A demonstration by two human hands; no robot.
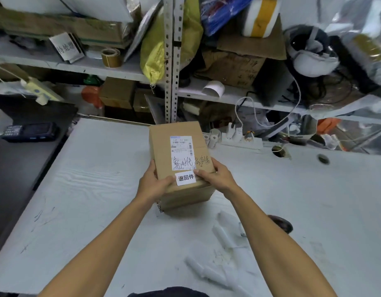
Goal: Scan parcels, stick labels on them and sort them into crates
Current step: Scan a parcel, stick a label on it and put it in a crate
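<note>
White table [88, 189] fills the low half of the frame, with a few scribbles on it. Closest to me, at the low right, lie some white paper tubes [225, 236]. A dark round thing [280, 223] sits at the right of them; I cannot tell what it is.

In the middle of the frame is the box [181, 166]. It is brown and stands on the table. My left hand [154, 183] holds its near left corner, fingers curled on the side and thumb on top. My right hand [215, 174] holds the near right corner the same way. Both thumbs press the sticker [185, 178], a small white one with black letters, at the near edge of the top. Just behind it is the big label [182, 152] with bar codes and black handwriting that runs off onto the box.

Farther back, at the left edge, a black scanner [30, 131] lies on a dark top. Behind the box, small paper rolls [214, 137] and a power strip [242, 140] sit at the far edge of the table.

Across the top of the frame are metal shelves [172, 61] stuffed with boxes, a yellow bag [155, 50], a tape roll [110, 57] and wires.
</note>
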